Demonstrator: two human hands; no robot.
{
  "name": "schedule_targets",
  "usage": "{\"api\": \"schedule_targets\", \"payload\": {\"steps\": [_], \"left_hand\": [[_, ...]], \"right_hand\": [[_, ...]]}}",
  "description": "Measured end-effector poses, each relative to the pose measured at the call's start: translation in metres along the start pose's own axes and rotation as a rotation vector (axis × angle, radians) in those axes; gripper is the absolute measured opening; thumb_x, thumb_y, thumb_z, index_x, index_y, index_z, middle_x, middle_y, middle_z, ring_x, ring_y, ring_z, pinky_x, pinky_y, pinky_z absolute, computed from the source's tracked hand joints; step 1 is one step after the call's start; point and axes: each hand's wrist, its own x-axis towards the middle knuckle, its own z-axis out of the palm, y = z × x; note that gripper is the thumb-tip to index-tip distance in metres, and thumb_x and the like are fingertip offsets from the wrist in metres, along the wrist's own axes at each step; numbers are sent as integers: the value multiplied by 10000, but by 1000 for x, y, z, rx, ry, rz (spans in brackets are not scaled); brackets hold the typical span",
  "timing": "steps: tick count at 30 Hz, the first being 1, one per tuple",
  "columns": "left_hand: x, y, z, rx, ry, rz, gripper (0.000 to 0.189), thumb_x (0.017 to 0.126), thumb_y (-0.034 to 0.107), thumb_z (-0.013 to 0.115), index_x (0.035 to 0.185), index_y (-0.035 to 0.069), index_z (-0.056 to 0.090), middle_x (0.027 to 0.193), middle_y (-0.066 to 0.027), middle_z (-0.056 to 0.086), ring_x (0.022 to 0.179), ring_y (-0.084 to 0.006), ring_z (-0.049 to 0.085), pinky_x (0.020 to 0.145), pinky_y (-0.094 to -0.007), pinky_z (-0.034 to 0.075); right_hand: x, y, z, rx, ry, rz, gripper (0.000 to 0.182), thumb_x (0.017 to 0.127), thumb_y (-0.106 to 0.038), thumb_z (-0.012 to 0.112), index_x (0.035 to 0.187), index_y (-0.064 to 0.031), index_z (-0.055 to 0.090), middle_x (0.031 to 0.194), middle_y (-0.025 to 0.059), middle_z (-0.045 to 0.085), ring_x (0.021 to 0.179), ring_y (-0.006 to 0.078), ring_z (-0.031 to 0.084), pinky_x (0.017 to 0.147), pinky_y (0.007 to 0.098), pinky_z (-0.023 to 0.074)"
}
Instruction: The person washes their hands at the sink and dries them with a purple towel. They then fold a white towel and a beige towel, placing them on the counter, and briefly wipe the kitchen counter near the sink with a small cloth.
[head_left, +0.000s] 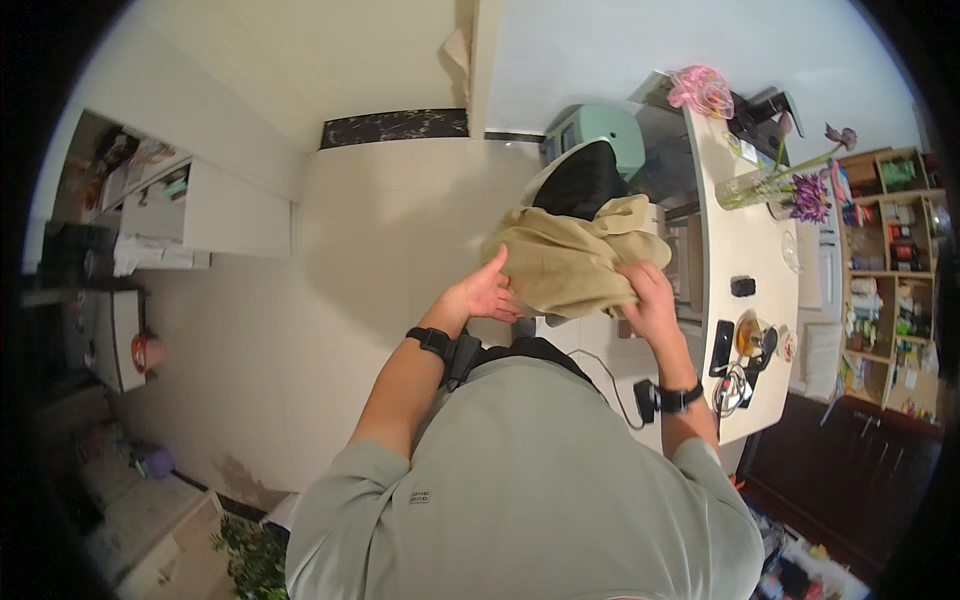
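A crumpled khaki cloth, likely a garment (574, 251), is in front of me at about waist height. My right hand (646, 296) grips its near right edge, with the fingers partly hidden in the folds. At the cloth's near left edge is my left hand (489, 291), thumb raised and fingers spread; whether it touches the fabric I cannot tell. Just beyond the khaki cloth lies a black piece of fabric (581, 180) with a white edge. What supports both is mostly hidden beneath them. Each of my wrists has a black strap with a device on it.
A pale green box-like case (607, 139) stands by the wall. To the right runs a long table (765, 259) with a flower vase (742, 191), a glass teapot (750, 337), a phone (721, 349) and cables. A thin cable (619, 390) hangs near my right forearm. White cabinets (236, 210) stand left.
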Motion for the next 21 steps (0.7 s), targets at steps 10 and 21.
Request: {"api": "schedule_targets", "payload": {"steps": [10,21], "left_hand": [[64,9,51,-474,-222,333,410,886,270,561,1252,103,480,1297,-102,490,1204,-276,449,1032,-483,330],[-3,30,133,579,-352,798,399,878,210,523,1230,27,484,1221,-127,551,1109,-293,534,949,-425,416]], "right_hand": [[-111,-64,29,-157,149,401,321,630,64,595,929,-55,606,894,124,586,860,324,564,773,393,467],[-145,-48,41,54,12,839,648,707,-130,732,1291,-86,454,1200,188,526,1117,335,505,917,392,425]]}}
